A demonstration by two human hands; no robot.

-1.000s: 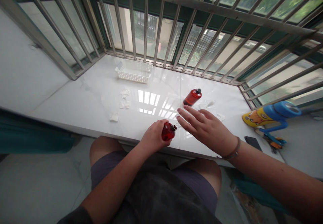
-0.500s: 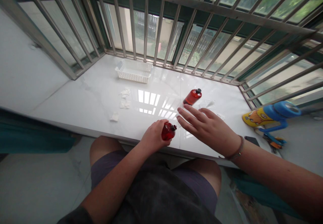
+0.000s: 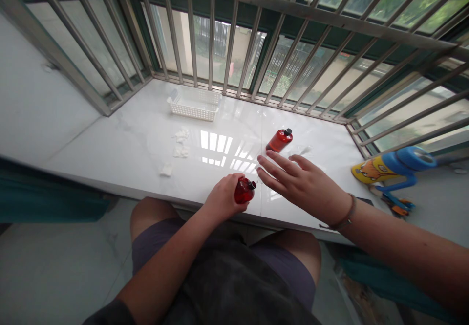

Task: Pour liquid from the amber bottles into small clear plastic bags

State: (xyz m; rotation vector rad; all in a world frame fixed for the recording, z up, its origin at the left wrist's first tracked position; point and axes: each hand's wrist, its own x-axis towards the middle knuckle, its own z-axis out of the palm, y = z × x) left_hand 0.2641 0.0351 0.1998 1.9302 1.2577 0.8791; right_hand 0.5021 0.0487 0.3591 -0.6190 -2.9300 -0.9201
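Head view, and closest to us at lower centre sits the lap [image 3: 282, 261], pressed up to the near edge of the counter [image 3: 139, 154]. Just above it, at centre, the left hand [image 3: 224, 198] has its fingers curled firmly round the red bottle [image 3: 242, 191], dark neck angled up and right. To the right comes the right hand [image 3: 298, 181], back uppermost, fingers stretched and slightly apart; its thumb is hidden, so whether it pinches anything I can't tell. Something faint and clear glints between the two, too small to name.

And the change? Only the right wrist has drifted: it now covers most of the dark slab [image 3: 365, 201] at right, visible in full a second ago. The left hand's grip hasn't budged, so the work looks to be at a steady, held stage.

Farther off, the capped bottle [image 3: 279, 140] stands right of centre, the flask [image 3: 394, 164] lies far right, white scraps [image 3: 181, 151] dot the left, and the basket [image 3: 194, 113] sits before the window bars [image 3: 211, 41].
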